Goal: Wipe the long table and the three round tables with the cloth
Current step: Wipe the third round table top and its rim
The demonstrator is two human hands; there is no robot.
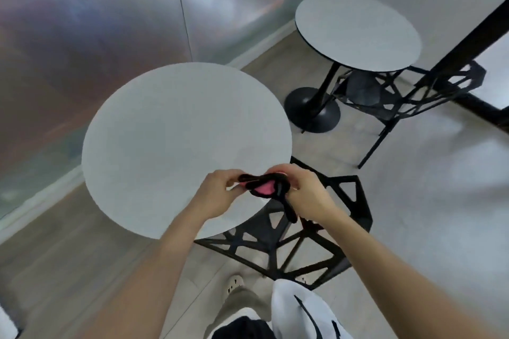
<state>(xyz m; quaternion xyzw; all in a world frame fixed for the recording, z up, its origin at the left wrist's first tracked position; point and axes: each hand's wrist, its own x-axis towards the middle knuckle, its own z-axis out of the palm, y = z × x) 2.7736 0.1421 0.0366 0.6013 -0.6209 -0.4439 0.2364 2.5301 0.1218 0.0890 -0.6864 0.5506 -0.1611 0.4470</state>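
A round grey worktop (165,132) sits in the middle of the frame, a second round worktop (358,30) in the upper right. Over the near one's lower right edge, you hold the pink and black cloth (264,188). Your left hand (217,192) pinches one end and your right hand (305,195) grips the other end.

The cloth (263,189) is black with a bright pink patch showing in its folds. The near round surface (176,129) is plain pale grey; the far round surface (358,30) matches, rimmed in black. The chair (264,228) is black, an open lattice of triangles. The wall (96,22) shimmers silver.
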